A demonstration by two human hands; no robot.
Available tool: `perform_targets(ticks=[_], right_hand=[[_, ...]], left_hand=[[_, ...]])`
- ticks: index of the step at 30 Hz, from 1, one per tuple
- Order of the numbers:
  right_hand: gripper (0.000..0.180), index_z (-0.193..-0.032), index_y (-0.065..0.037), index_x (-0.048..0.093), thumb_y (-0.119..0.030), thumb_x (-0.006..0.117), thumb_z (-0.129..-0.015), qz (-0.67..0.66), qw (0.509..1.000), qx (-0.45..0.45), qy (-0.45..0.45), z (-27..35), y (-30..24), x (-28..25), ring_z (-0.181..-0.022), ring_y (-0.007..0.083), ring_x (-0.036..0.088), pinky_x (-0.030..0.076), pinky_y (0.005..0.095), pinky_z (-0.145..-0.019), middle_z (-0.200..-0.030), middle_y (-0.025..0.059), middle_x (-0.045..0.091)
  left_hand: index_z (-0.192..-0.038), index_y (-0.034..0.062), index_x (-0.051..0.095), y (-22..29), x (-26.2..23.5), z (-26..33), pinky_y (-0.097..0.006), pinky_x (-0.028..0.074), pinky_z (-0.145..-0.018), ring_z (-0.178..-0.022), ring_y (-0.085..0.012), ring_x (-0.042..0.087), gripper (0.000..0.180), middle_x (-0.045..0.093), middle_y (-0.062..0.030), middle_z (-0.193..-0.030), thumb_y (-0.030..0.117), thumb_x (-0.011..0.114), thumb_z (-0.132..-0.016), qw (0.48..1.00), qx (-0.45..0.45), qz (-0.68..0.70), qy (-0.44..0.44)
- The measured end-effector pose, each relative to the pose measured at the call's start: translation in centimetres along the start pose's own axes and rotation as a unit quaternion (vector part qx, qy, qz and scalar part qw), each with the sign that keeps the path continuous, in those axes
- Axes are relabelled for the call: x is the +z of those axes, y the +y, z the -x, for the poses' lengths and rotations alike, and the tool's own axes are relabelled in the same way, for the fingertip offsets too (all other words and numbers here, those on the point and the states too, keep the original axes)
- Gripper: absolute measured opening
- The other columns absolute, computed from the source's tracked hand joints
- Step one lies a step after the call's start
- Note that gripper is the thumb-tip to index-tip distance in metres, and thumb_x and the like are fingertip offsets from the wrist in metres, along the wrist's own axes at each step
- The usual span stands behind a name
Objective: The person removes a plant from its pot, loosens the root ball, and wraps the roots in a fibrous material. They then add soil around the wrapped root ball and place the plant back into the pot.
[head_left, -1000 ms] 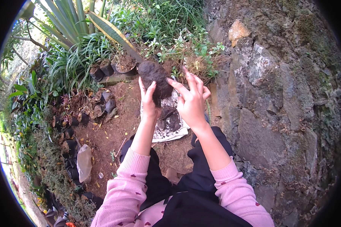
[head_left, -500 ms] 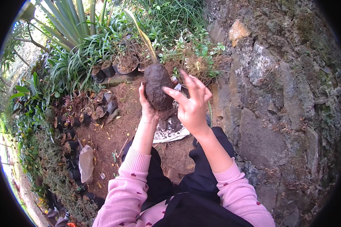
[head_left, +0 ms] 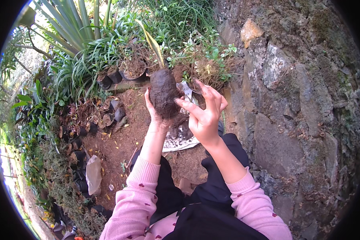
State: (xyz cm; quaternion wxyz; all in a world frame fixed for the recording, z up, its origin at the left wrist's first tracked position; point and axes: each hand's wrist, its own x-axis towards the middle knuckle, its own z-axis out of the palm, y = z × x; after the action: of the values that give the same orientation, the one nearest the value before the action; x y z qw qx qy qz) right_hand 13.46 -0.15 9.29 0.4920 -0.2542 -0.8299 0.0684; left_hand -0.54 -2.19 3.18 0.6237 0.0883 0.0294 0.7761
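Observation:
A dark, moist soil ball (head_left: 164, 94), egg-shaped and smooth on top, rests upright in my left hand (head_left: 157, 119). The hand supports it from below and the left, with fingertips showing at its right side. A long, yellow-edged green leaf (head_left: 153, 43) rises from its top. My right hand (head_left: 206, 120) is beside the ball, fingers apart and muddy, with the index fingertip at the ball's right side; whether it touches cannot be told. Below the hands, loose dark soil (head_left: 183, 131) lies on a white sheet (head_left: 180, 147) on the ground.
A rough stone wall (head_left: 284, 132) stands close on the right. Black pots of plants (head_left: 134, 74) line the far edge, with leafy plants behind. On the left are more small pots, dark stones (head_left: 119, 114) and a pale plastic bag (head_left: 93, 174) on brown earth.
The soil ball has shifted slightly left and down in my left hand. My right hand remains beside it, its index fingertip now nearer the ball's right edge.

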Motion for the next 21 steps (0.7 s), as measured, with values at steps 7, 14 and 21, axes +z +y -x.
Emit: perform_targets(ticks=[7, 14, 21], right_hand=[[0.036, -0.088, -0.028, 0.074, -0.003, 0.063, -0.066, 0.038, 0.999, -0.014, -0.018, 0.1, 0.4, 0.0, -0.114, 0.0239, 0.046, 0.023, 0.0404, -0.092, -0.128, -0.0024, 0.055], [0.041, -0.098, -0.028, 0.073, -0.001, 0.062, -0.069, 0.041, 0.998, 0.026, -0.048, 0.4, 0.1, 0.7, -0.117, 0.0279, 0.044, 0.024, 0.0391, -0.094, -0.135, 0.009, 0.048], [0.039, -0.099, -0.028, 0.073, -0.004, 0.064, -0.07, 0.058, 0.994, 0.039, -0.083, 0.8, -0.1, 1.6, -0.119, 0.0288, 0.042, 0.022, 0.0406, -0.096, -0.136, 0.0073, 0.048]], left_hand=[[-0.122, 0.004, 0.049, 0.1, -0.3, -0.2, -0.045, 0.053, -0.079, -0.092, -0.0315, 0.06, 0.078, 0.059, -0.0162, -0.107, 0.069, 0.041, -0.08, 0.999, 0.023, -0.022, 0.019], [-0.122, 0.0086, 0.05, 0.4, -1.1, -0.7, -0.046, 0.052, -0.082, -0.09, -0.0322, 0.06, 0.071, 0.059, -0.0148, -0.105, 0.066, 0.042, -0.081, 0.996, 0.037, 0.018, 0.077], [-0.119, 0.008, 0.051, 0.4, -0.4, -1.2, -0.047, 0.051, -0.085, -0.089, -0.0343, 0.059, 0.065, 0.058, -0.016, -0.105, 0.062, 0.044, -0.084, 0.98, 0.092, 0.039, 0.173]])
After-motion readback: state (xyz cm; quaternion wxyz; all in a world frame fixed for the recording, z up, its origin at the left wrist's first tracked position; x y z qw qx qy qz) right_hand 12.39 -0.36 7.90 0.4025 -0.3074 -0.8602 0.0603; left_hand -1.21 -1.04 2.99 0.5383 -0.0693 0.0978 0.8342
